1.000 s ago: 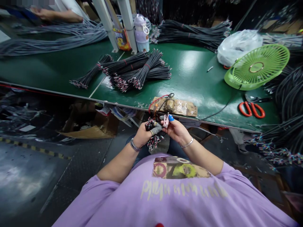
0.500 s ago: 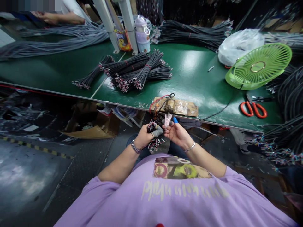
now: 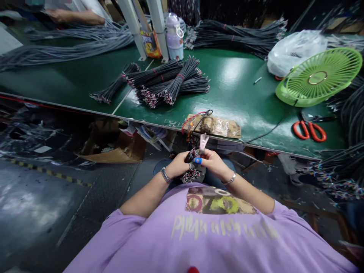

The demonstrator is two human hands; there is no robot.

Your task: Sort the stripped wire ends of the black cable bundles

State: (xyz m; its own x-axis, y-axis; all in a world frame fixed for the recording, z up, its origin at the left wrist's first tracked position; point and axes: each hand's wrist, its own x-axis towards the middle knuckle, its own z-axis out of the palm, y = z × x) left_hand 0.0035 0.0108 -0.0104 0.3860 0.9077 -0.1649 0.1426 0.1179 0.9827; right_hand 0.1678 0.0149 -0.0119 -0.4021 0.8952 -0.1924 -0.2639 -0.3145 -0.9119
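In front of my lap, my left hand (image 3: 179, 165) is closed around a bundle of black cables (image 3: 191, 155) whose cut ends show red, white and black wire tips. A grey covering sits on one of its fingers. My right hand (image 3: 214, 163), with a blue cover on the thumb, is pinched against the bundle; what its fingertips hold is hidden. Just beyond the fingers a pale pink forked piece (image 3: 203, 142) sticks up at the table edge. Behind it, a wooden board (image 3: 227, 129) carries a taped lump with red and black leads.
Tied black cable bundles (image 3: 170, 81) lie on the green table (image 3: 236, 91). To the right are orange-handled scissors (image 3: 309, 131), a green fan (image 3: 317, 77) and a plastic bag (image 3: 295, 53). A bottle (image 3: 174, 38) stands behind. Another person's arm (image 3: 76, 17) shows at far left.
My right hand has turned from partly spread fingers to a pinch, its blue-covered thumb moving left and down onto the cable bundle. The whole view has shifted slightly.
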